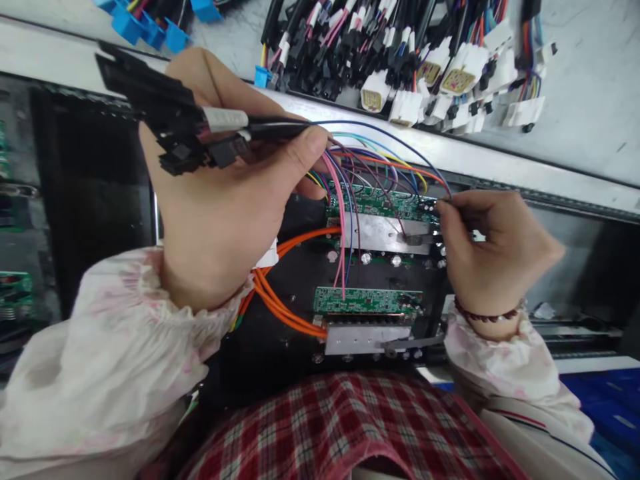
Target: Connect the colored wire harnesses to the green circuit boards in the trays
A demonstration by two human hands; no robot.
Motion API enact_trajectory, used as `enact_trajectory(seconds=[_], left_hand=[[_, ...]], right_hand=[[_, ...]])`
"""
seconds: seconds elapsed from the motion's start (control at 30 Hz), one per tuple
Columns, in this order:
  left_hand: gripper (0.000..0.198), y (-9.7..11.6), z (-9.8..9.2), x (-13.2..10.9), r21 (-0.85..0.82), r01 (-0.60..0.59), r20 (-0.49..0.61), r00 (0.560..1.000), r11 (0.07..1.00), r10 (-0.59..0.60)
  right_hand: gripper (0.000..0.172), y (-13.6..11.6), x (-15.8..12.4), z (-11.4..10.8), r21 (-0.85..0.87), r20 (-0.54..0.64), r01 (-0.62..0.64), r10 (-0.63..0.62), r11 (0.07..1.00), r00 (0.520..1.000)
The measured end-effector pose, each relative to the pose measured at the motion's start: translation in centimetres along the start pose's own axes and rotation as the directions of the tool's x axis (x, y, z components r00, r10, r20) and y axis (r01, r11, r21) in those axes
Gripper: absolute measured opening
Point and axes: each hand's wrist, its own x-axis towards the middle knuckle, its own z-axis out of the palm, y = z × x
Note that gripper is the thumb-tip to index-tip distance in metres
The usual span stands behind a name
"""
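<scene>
My left hand (pixel 225 180) is closed around a wiring harness (pixel 280 127), its black connectors (pixel 160 100) sticking out to the left. From the grip, thin coloured wires (pixel 370 143) fan out to the right and down. Between the pinched fingertips of my right hand (pixel 487 230) is the end of a dark blue wire (pixel 400 137), above the right edge of the upper green circuit board (pixel 375 197). Pink and blue wires run down to the lower circuit board (pixel 370 300). Each board has a silver metal plate (pixel 390 232) beside it.
Bundled harnesses with white connectors (pixel 460 73) lie on the grey tabletop (pixel 590 87) at the back, blue connectors (pixel 145 27) at upper left. Thick orange cables (pixel 280 307) curve into the boards from the left. A metal rail (pixel 500 150) crosses behind my hands.
</scene>
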Motion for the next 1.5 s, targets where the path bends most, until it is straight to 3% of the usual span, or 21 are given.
enact_trajectory(seconds=[0.07,0.13,0.23,0.37,0.53,0.7,0.9,1.07,1.23,1.4,1.5], left_hand=[[0.021,0.0,0.0,0.0,-0.022,0.013,0.004,1.0,1.0,-0.013],[0.022,0.0,0.1,0.0,-0.052,-0.016,-0.007,1.0,0.999,0.016],[0.025,0.1,0.3,0.0,-0.103,-0.041,-0.007,0.999,0.994,0.04],[0.034,0.1,0.4,0.1,-0.119,0.063,0.053,0.997,0.991,-0.057],[0.041,0.4,0.2,0.1,-0.098,0.106,0.033,0.994,0.99,-0.104],[0.038,0.4,0.2,0.0,-0.107,0.128,0.042,0.991,0.986,-0.124],[0.039,0.4,0.3,0.1,-0.136,0.109,0.025,0.994,0.985,-0.106],[0.038,-0.5,0.0,0.4,-0.138,0.02,0.006,1.0,0.99,-0.02],[0.046,-2.3,-0.3,0.9,-0.1,-0.096,0.008,0.995,0.99,0.098],[0.048,-1.8,0.0,0.8,-0.134,-0.137,-0.005,0.99,0.981,0.138],[0.032,-0.2,0.1,0.5,-0.196,-0.055,-0.02,0.998,0.979,0.052]], right_hand=[[0.011,-0.8,0.3,-0.3,-0.028,0.007,0.016,-0.015,0.999,1.0],[0.014,-1.7,0.5,-0.6,-0.016,0.074,0.107,-0.106,0.994,0.992],[0.011,-3.1,1.0,-0.7,0.117,0.168,0.217,-0.235,0.969,0.957],[0.009,-4.0,1.8,0.0,0.205,0.05,0.178,-0.192,0.962,0.98],[0.008,-3.8,2.6,2.1,0.254,0.127,0.156,-0.193,0.955,0.973],[0.009,-3.7,2.6,2.4,0.247,0.165,0.112,-0.156,0.962,0.974],[0.007,-3.7,2.5,2.6,0.243,0.102,0.157,-0.186,0.957,0.977],[0.009,-3.8,2.5,2.7,0.25,0.163,0.123,-0.167,0.96,0.972],[0.011,-4.2,2.0,1.5,0.128,0.105,0.194,-0.208,0.973,0.972],[0.016,-4.3,1.5,-1.3,0.15,0.297,0.271,-0.305,0.951,0.905],[0.007,-4.2,1.6,-2.4,0.084,0.2,0.195,-0.209,0.977,0.957]])
